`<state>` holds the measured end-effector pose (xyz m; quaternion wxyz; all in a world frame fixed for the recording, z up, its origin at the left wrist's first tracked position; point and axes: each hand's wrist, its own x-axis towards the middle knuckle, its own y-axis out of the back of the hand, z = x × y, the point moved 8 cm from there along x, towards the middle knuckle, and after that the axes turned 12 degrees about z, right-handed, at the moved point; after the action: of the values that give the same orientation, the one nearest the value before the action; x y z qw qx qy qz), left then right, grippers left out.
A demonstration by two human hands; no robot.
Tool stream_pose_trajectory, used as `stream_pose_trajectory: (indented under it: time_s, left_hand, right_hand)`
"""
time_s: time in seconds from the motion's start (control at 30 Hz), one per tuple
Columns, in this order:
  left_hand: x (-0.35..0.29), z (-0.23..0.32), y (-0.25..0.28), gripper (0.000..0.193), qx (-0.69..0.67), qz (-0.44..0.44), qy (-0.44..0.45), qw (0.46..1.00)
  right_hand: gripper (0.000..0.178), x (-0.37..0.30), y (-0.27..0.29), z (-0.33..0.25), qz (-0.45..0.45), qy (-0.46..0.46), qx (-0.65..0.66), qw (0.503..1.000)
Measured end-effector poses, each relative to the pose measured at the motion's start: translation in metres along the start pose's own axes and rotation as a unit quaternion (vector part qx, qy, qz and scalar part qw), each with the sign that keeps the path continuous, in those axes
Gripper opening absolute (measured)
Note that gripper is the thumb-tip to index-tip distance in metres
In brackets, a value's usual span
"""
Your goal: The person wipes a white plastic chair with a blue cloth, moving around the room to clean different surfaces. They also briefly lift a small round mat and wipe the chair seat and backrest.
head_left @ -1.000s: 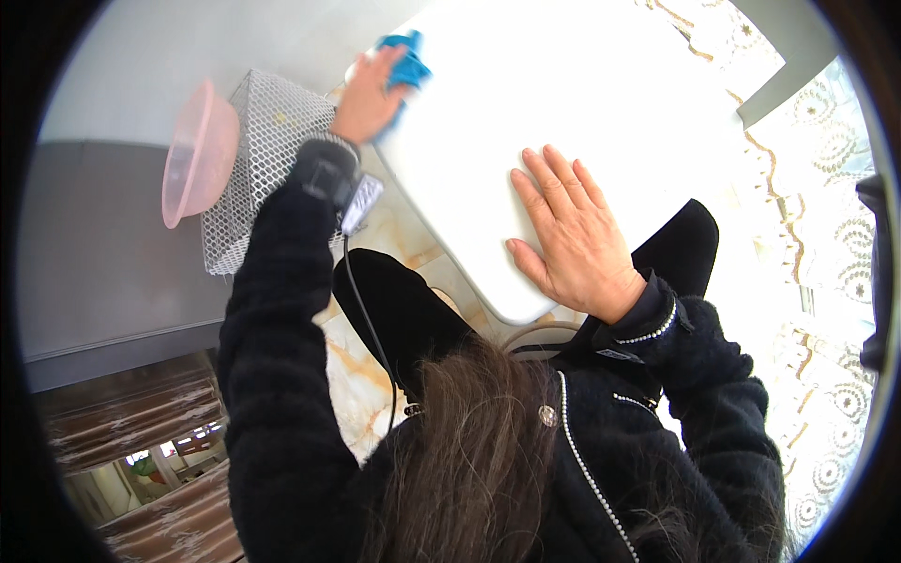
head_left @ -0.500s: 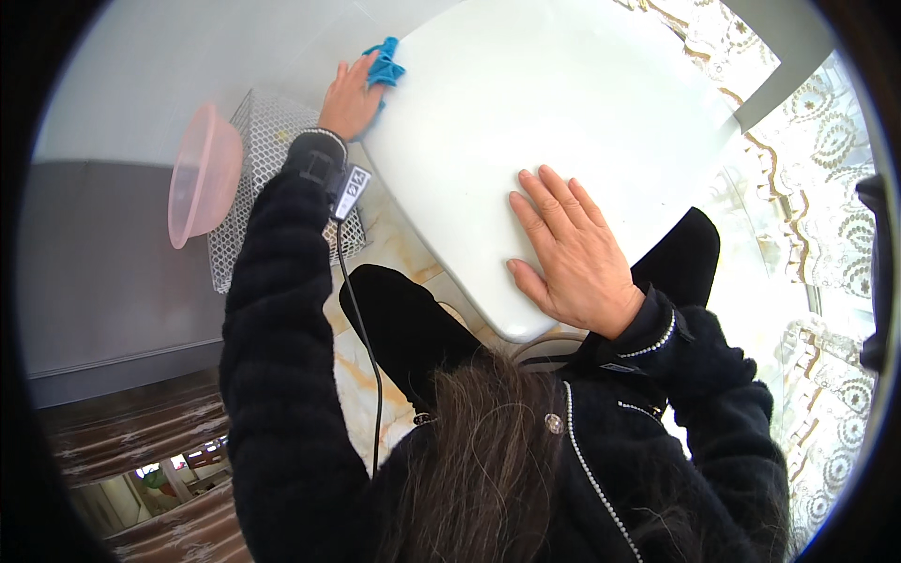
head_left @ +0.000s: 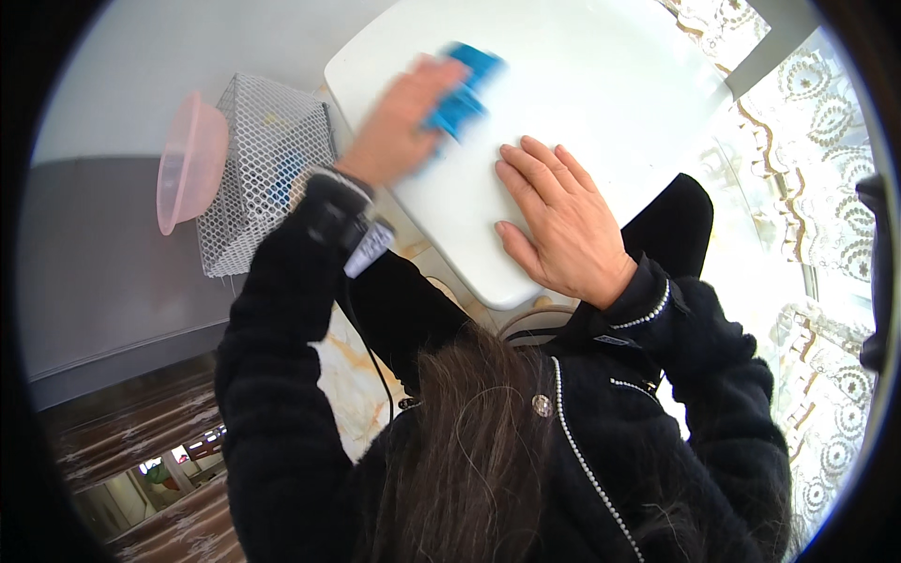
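Observation:
A bunched blue cloth [head_left: 466, 83] lies against the white tabletop [head_left: 582, 84], near its left side. My left hand [head_left: 399, 122] presses on the cloth, fingers closed over it; the hand and cloth are smeared by motion. On the near part of the tabletop my right hand [head_left: 568, 222] rests palm down with fingers stretched out and nothing in it. A small grey device [head_left: 371, 249] with a black cable hangs at my left wrist.
A white mesh crate [head_left: 267, 159] stands left of the table, with a pink plastic basin [head_left: 192, 164] at its side. Patterned lace curtain [head_left: 817, 150] hangs at the right. My knees are beneath the table edge, over marbled floor tiles [head_left: 352, 375].
My left hand has brought the blue cloth from the table's left edge inward to the right. My right hand remains flat on the tabletop. The whole view has shifted slightly.

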<state>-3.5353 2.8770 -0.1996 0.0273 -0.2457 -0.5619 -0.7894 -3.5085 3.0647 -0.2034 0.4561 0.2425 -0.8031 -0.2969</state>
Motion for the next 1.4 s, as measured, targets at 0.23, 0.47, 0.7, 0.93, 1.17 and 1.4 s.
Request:
stream_pose_trajectory:
  time_s: [0.23,0.47,0.7,0.93,1.17,1.4]
  left_hand:
    - [0.004,-0.120,0.004,0.060,0.153,0.058,0.153,0.975]
    - [0.013,0.118,-0.069,0.068,0.054,-0.056,-0.136,0.988]
    - [-0.026,0.148,-0.042,0.065,0.002,-0.190,-0.086,0.978]
    - [0.036,0.129,-0.082,0.061,0.010,-0.119,-0.163,0.979]
    - [0.058,0.146,-0.084,0.055,0.033,-0.078,-0.223,0.971]
    - [-0.017,0.163,-0.040,0.074,-0.052,-0.101,-0.134,0.984]
  right_hand:
    - [0.057,-0.009,0.001,0.005,0.013,-0.030,0.011,0.999]
    - [0.072,-0.012,0.026,0.007,0.117,0.037,0.063,0.990]
    - [0.089,-0.030,0.008,-0.037,0.037,0.067,0.105,0.992]
    - [0.097,-0.018,0.022,0.045,0.078,0.067,-0.117,0.988]
    - [0.103,-0.016,0.043,0.067,0.089,0.024,-0.109,0.990]
    - [0.101,-0.042,0.017,-0.012,0.020,0.011,0.008,1.000]
